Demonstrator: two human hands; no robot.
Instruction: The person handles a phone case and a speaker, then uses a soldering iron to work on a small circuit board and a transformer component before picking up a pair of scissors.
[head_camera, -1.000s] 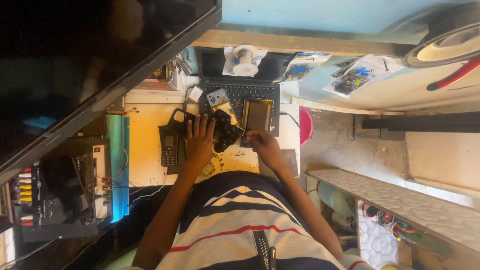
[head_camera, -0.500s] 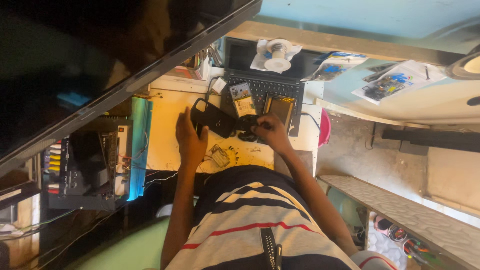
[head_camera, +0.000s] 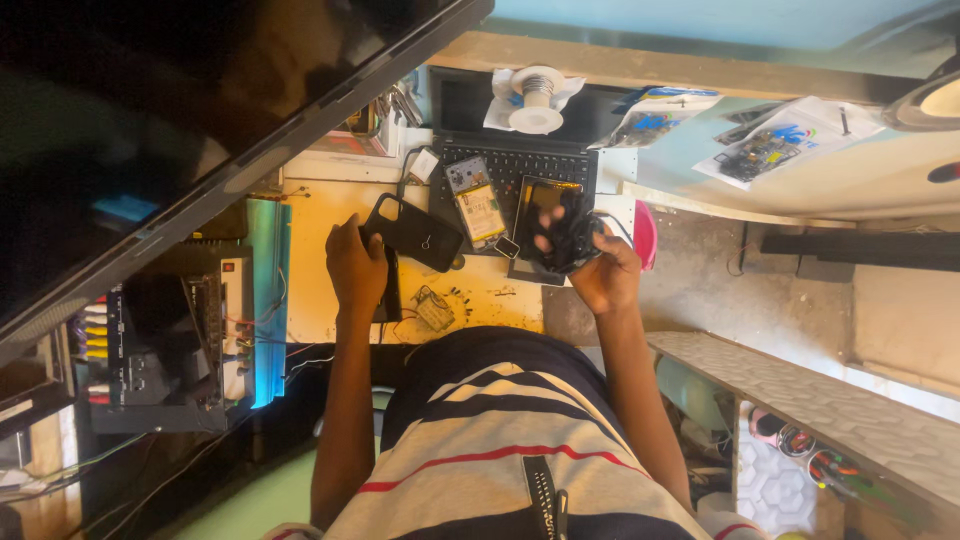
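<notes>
One black phone case, flat, camera cutout

Hands — phone case, blk bundle

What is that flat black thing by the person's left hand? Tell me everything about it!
The black phone case is flat, dark and smooth, like soft plastic or rubber, with rounded corners and a camera cutout at one end. It lies tilted across the yellow worktop, one end reaching the laptop edge. The left hand touches its nearer end.
</notes>
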